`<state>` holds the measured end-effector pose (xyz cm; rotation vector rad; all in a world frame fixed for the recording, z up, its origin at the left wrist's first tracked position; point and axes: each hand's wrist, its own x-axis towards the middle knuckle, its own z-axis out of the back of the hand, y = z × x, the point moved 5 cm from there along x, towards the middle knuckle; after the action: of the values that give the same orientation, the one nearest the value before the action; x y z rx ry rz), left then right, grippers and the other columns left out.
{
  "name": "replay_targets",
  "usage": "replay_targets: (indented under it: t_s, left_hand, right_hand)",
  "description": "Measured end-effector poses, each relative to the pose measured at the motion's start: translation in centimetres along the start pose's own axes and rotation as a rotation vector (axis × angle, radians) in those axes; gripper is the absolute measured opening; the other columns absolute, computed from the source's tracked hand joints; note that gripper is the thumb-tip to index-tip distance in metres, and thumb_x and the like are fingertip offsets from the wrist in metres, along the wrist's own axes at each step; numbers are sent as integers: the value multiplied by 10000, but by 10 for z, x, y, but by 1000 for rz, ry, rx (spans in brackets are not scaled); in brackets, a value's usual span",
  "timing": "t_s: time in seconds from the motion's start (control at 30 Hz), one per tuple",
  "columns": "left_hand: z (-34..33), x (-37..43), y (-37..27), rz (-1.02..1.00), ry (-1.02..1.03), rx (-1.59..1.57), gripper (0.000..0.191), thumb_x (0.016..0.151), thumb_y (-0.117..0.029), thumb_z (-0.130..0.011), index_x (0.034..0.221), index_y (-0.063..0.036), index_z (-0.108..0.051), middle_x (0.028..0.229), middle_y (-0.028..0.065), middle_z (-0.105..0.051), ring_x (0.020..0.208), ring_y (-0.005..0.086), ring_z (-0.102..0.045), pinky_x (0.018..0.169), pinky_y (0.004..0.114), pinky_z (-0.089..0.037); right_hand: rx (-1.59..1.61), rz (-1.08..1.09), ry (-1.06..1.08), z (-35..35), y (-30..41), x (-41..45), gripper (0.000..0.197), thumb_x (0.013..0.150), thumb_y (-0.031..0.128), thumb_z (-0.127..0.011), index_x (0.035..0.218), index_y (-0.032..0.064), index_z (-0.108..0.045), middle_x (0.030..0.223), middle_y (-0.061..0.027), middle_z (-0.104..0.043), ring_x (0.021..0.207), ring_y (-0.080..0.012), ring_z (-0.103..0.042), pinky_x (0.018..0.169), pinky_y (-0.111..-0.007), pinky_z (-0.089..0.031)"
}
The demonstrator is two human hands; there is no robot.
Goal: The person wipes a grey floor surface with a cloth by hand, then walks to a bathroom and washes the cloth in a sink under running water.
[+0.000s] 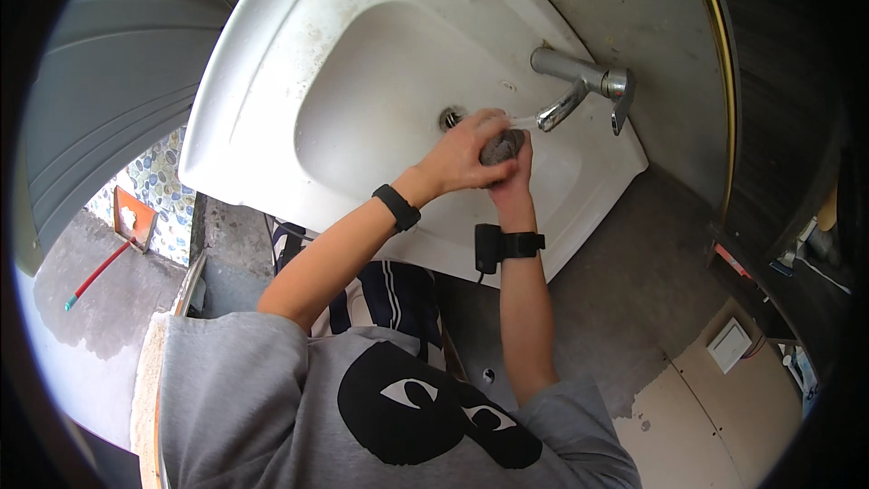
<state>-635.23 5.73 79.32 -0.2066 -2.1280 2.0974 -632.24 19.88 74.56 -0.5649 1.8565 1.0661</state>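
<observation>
Over a white ceramic washbasin (380, 102), both hands hold a grey-brown rounded object (501, 148) with a rough-looking surface; its exact kind cannot be told. My left hand (455, 157) curls around its near and left sides, thumb across the front. Partly hidden behind it, my right hand (517, 180) supports the object from the right and below. Clear water (523, 123) runs from the spout of a chrome mixer tap (563, 109) onto the fingers and object. Just left of the fingers lies the drain hole (450, 119).
The tap's lever (621, 109) stands at the basin's back edge, by a grey wall (631, 20). An orange wall box (134, 216) with a red tube (98, 275) is at left. A white square fitting (730, 345) sits at lower right. Each wrist wears a black strap.
</observation>
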Motion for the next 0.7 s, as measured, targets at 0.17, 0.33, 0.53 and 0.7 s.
replay_targets:
  t_s: [0.17,0.33,0.53,0.7]
  left_hand:
    - [5,-1,25,362,-88,-253,313,861,-256,-650,999,24,-627,1004,147,-646,924,251,-614,846,357,-492]
    - [0,-3,34,528,-204,-262,271,879,-240,-582,924,23,-631,842,105,-642,796,186,-594,752,329,-493]
    - [-13,-14,73,713,-276,-566,294,871,-246,-569,872,43,-622,828,53,-642,766,142,-569,709,313,-483]
    - [3,-1,40,422,-201,74,244,841,-245,-588,877,-11,-645,873,133,-675,810,288,-645,745,353,-495]
  right_hand:
    - [-189,273,-319,-27,1,-10,391,940,351,-438,1022,-2,-585,987,-58,-587,885,-189,-598,771,-343,-502]
    - [-504,435,-356,-9,7,-5,352,917,297,-441,844,-18,-582,830,-54,-562,780,-165,-542,701,-331,-471]
    - [-723,482,-379,-11,0,-14,369,936,324,-472,817,-3,-596,782,-60,-554,820,-154,-534,740,-329,-458]
    - [16,192,-226,1,-20,-15,352,952,382,-509,1083,73,-620,1045,-51,-621,1032,-180,-581,880,-348,-471]
